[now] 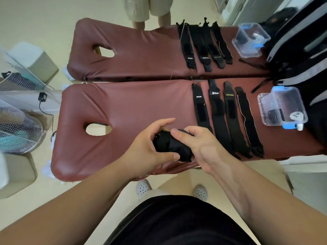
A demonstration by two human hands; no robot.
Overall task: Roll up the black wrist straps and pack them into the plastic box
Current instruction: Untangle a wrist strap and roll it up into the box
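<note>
Black rolled strap [169, 147] clasped between curled left hand [147, 147] and right hand [200, 147].

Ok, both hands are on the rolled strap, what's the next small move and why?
Probably carry the rolled strap right toward the plastic box: the left hand and right hand grip it as a compact bundle, and the box sits past four flat straps.

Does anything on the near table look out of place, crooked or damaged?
Nothing stands out. Four flat straps lie side by side, the plastic box sits beside them, and the left hand and right hand hold a rolled strap.
</note>
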